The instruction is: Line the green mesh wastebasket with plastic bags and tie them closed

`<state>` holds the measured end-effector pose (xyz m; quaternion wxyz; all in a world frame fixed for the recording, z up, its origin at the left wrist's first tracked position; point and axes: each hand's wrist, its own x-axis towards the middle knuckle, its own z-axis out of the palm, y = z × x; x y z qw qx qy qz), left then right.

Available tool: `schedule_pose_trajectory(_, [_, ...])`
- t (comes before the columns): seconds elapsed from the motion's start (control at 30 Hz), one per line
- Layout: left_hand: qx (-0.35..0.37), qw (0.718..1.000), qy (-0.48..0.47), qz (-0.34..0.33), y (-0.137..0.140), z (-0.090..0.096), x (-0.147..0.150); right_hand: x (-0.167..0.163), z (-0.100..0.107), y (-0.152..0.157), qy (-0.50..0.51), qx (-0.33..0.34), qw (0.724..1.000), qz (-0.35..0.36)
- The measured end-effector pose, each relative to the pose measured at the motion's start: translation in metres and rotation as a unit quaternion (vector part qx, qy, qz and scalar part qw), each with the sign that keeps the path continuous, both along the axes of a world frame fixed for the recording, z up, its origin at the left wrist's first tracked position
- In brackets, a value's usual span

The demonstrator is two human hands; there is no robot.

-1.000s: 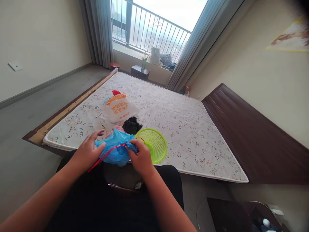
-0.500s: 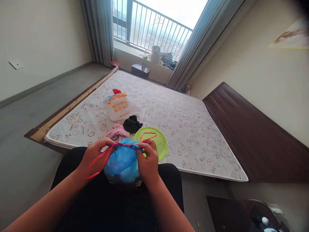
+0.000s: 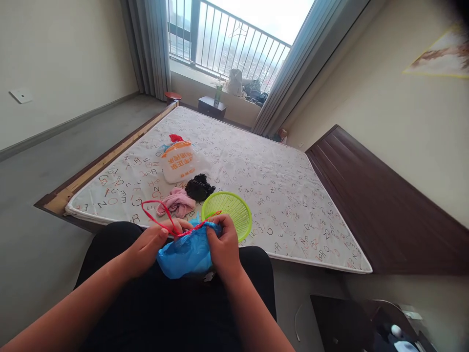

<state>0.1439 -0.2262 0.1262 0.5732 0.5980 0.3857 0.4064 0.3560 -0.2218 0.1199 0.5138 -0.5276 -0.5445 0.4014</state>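
A blue plastic bag rests over my lap, with a red drawstring running along its gathered top edge. My left hand is closed at the left end of that edge, pinching the drawstring; a red loop sticks up above it. At the right end, my right hand pinches the blue rim between thumb and fingers. Just beyond the hands, a lime-green plastic basket lies tilted on the mattress. Beside it are a pink cloth and a crumpled black plastic bag.
A white bag with orange print lies farther back on the lettered mattress. Wooden bed rails run along the left, and a dark headboard stands right. Behind are a small nightstand and a railed window.
My left hand has moved slightly down and turned inward. The red string that trailed below it now loops above. The bag's top has dipped, and less string shows over the basket.
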Motion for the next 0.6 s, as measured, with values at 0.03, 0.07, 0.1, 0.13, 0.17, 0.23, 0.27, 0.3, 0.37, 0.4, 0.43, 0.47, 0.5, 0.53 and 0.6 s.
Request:
schedule_pose_trajectory(0.03, [-0.043, 0.998, -0.042, 0.003, 0.0, 0.0, 0.002, 0.0, 0.001, -0.002, -0.015, 0.012, 1.0, -0.006])
schedule_pose_trajectory(0.07, [-0.09, 0.992, -0.087, 0.014, 0.001, 0.001, 0.005, 0.0, 0.003, -0.004, -0.03, 0.024, 0.999, -0.011])
schedule_pose_trajectory(0.1, [-0.139, 0.981, -0.129, 0.027, 0.002, 0.003, 0.009, 0.0, 0.004, -0.005, -0.045, 0.036, 0.998, -0.015])
schedule_pose_trajectory(0.13, [-0.184, 0.968, -0.163, 0.041, 0.003, 0.006, 0.012, 0.0, 0.005, -0.007, -0.059, 0.045, 0.997, -0.015])
schedule_pose_trajectory(0.17, [-0.223, 0.955, -0.186, 0.054, 0.004, 0.01, 0.015, 0.001, 0.006, -0.008, -0.069, 0.054, 0.996, -0.013])
schedule_pose_trajectory(0.23, [-0.27, 0.94, -0.199, 0.062, 0.007, 0.017, 0.018, 0.002, 0.007, -0.01, -0.08, 0.072, 0.994, -0.004])
schedule_pose_trajectory(0.27, [-0.281, 0.938, -0.194, 0.057, 0.009, 0.019, 0.018, 0.003, 0.007, -0.01, -0.082, 0.083, 0.993, 0.0])
schedule_pose_trajectory(0.3, [-0.288, 0.938, -0.188, 0.047, 0.01, 0.021, 0.018, 0.004, 0.008, -0.01, -0.084, 0.095, 0.992, 0.003])
schedule_pose_trajectory(0.37, [-0.299, 0.937, -0.178, 0.021, 0.013, 0.021, 0.015, 0.006, 0.01, -0.009, -0.099, 0.124, 0.987, 0.008])
schedule_pose_trajectory(0.4, [-0.303, 0.936, -0.177, 0.012, 0.014, 0.02, 0.014, 0.007, 0.011, -0.009, -0.108, 0.139, 0.984, 0.011])
schedule_pose_trajectory(0.43, [-0.306, 0.935, -0.178, 0.001, 0.014, 0.018, 0.013, 0.007, 0.012, -0.008, -0.114, 0.156, 0.981, 0.012])
schedule_pose_trajectory(0.47, [-0.305, 0.935, -0.18, -0.013, 0.013, 0.016, 0.012, 0.007, 0.012, -0.008, -0.118, 0.171, 0.978, 0.012])
schedule_pose_trajectory(0.5, [-0.303, 0.935, -0.182, -0.03, 0.012, 0.015, 0.012, 0.007, 0.013, -0.007, -0.119, 0.185, 0.975, 0.012])
schedule_pose_trajectory(0.53, [-0.3, 0.935, -0.181, -0.05, 0.011, 0.014, 0.012, 0.006, 0.013, -0.007, -0.118, 0.196, 0.973, 0.01])
schedule_pose_trajectory(0.6, [-0.296, 0.936, -0.171, -0.088, 0.008, 0.012, 0.013, 0.006, 0.013, -0.007, -0.12, 0.211, 0.97, 0.001])
